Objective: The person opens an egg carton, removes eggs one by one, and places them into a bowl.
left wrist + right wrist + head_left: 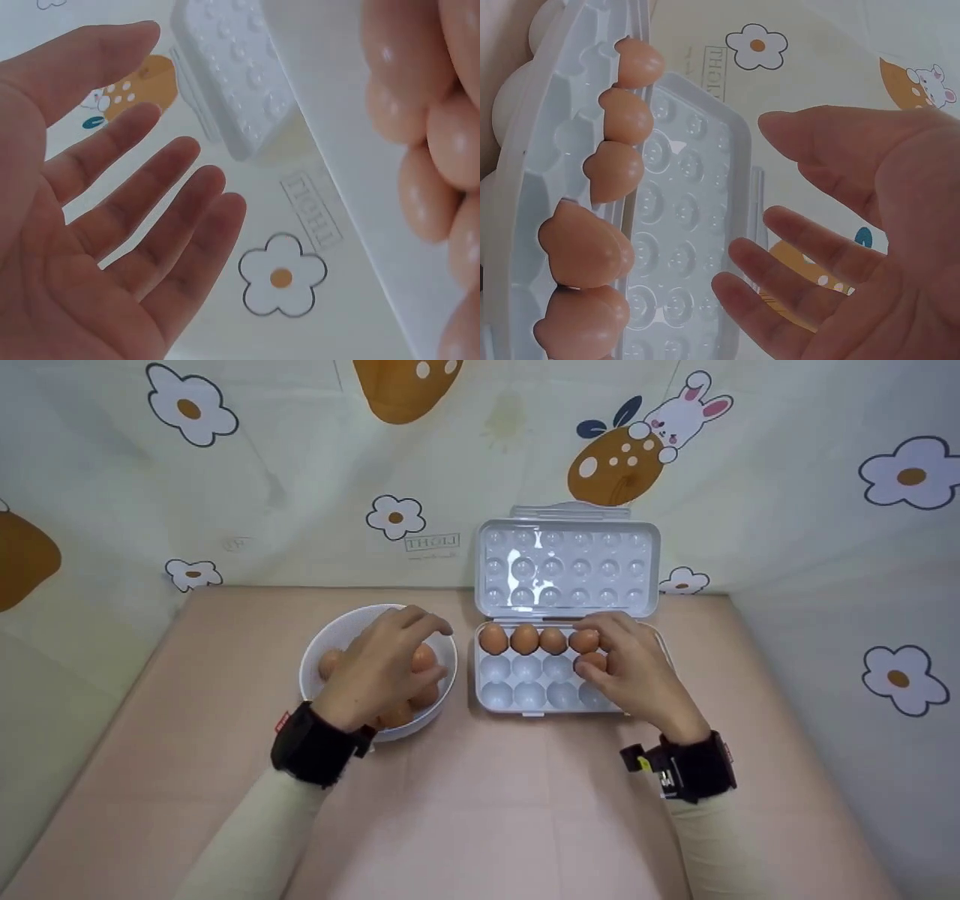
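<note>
My left hand (382,660) hovers over a white bowl (319,641) that holds several brown eggs (424,658). Its fingers are spread and loosely bent, with nothing in them in the left wrist view, where the eggs (454,139) lie off to the right. Above the right part of a pale plastic egg box (529,694) is my right hand (637,667). In the right wrist view its fingers stand apart from the brown eggs (585,244) and hold nothing. Eggs (525,639) sit along the back row; another egg (591,662) shows by the right thumb. The hand hides some right-hand cups.
The box's dimpled lid (568,566) stands raised behind its base, close to the patterned backdrop (300,472). Bowl and box stand side by side on a pinkish table cover (480,825), with a narrow gap between them. Both wrists wear black straps (315,746).
</note>
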The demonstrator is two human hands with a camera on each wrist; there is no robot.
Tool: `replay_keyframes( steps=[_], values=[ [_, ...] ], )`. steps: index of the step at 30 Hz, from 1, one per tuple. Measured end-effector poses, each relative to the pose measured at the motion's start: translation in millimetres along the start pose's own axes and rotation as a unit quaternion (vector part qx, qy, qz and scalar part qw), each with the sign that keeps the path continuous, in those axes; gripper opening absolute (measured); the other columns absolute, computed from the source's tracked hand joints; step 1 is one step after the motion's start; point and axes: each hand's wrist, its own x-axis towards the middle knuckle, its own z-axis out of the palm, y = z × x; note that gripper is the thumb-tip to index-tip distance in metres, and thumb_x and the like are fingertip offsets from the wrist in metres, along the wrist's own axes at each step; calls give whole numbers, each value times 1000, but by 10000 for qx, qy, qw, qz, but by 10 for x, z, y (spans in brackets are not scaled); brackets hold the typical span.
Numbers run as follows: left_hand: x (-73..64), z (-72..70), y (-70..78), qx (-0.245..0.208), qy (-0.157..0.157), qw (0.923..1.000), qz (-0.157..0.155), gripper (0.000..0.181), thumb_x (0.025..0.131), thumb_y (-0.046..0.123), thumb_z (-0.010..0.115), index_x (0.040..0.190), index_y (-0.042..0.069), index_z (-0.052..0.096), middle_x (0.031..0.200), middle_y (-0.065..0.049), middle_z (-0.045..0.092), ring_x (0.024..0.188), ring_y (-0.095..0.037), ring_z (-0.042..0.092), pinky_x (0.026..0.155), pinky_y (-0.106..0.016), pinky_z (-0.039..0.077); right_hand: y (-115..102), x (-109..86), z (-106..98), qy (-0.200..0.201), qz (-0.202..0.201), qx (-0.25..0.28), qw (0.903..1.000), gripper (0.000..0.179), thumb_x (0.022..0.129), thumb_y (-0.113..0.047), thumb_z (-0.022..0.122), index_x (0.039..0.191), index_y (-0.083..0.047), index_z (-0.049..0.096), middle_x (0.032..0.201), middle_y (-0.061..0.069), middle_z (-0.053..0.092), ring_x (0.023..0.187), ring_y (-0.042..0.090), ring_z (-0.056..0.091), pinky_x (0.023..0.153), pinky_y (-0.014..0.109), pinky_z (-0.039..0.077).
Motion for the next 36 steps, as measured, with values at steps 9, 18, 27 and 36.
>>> replay_keyframes(
  steps=[9, 18, 27, 36],
  values=[
    [33, 300, 190, -15, 37, 10000, 72, 57, 89, 28, 88, 140, 19, 65, 140, -3, 62, 128, -26, 58, 105, -41, 51, 101, -16, 74, -325, 316, -413, 9981, 44, 87, -8, 85, 129, -10, 71, 128, 11, 68, 119, 34, 59, 111, 55, 34],
    [54, 547, 283, -97, -41, 9999, 123, 61, 87, 33, 90, 141, 20, 64, 153, -5, 56, 132, -28, 57, 109, -47, 49, 236, -49, 184, -704, 473, -347, 9958, 50, 84, 1, 84, 131, -6, 71, 132, 14, 64, 122, 32, 59, 101, 47, 51],
    [45, 657, 308, -293, -1, 9994, 185, 58, 89, 29, 88, 140, 18, 64, 157, -6, 53, 134, -29, 55, 109, -44, 50, 330, -79, 256, -927, 600, -485, 9927, 50, 86, 1, 77, 135, -1, 69, 135, 17, 61, 125, 34, 58, 107, 49, 51],
    [54, 684, 328, -64, -127, 9998, 137, 50, 93, 35, 84, 137, 23, 64, 159, -5, 52, 134, -28, 56, 106, -42, 52, 343, -84, 317, -985, 517, -716, 9912, 47, 81, 7, 74, 127, -1, 72, 120, 18, 58, 111, 34, 55, 97, 49, 52]
  ],
)
